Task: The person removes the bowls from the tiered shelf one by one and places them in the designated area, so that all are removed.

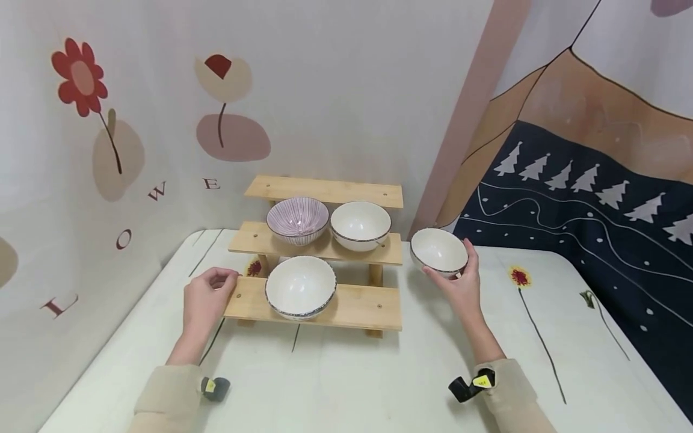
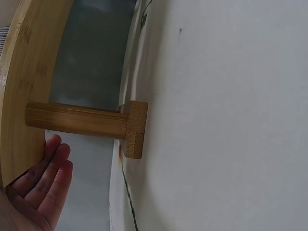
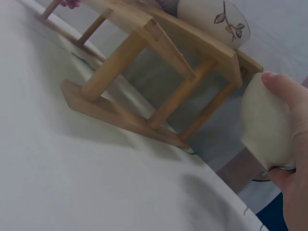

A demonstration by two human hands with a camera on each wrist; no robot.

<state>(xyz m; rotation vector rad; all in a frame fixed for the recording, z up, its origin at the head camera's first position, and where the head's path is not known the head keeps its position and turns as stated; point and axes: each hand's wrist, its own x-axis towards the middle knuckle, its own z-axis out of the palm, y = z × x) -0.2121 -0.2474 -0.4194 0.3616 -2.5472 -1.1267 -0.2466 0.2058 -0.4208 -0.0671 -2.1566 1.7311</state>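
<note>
A three-tier wooden rack (image 1: pixel 319 243) stands on the table. At its left, my left hand (image 1: pixel 208 300) grips the end of the lowest board; in the left wrist view, its fingers (image 2: pixel 52 185) lie along the board's underside. My right hand (image 1: pixel 462 288) holds a white bowl (image 1: pixel 440 249) by its side, raised off the table just right of the rack. A purple-striped bowl (image 1: pixel 298 220) and a white bowl (image 1: pixel 361 224) sit side by side on the middle board. Another white bowl with a dark patterned rim (image 1: pixel 300 285) rests on the lowest board, left of centre.
The top board (image 1: pixel 327 190) is at the back, near the printed curtain (image 1: pixel 335 90). A pale cloth with printed flowers covers the table (image 1: pixel 346 385). A dark panel with printed trees (image 1: pixel 574 210) hangs at the right.
</note>
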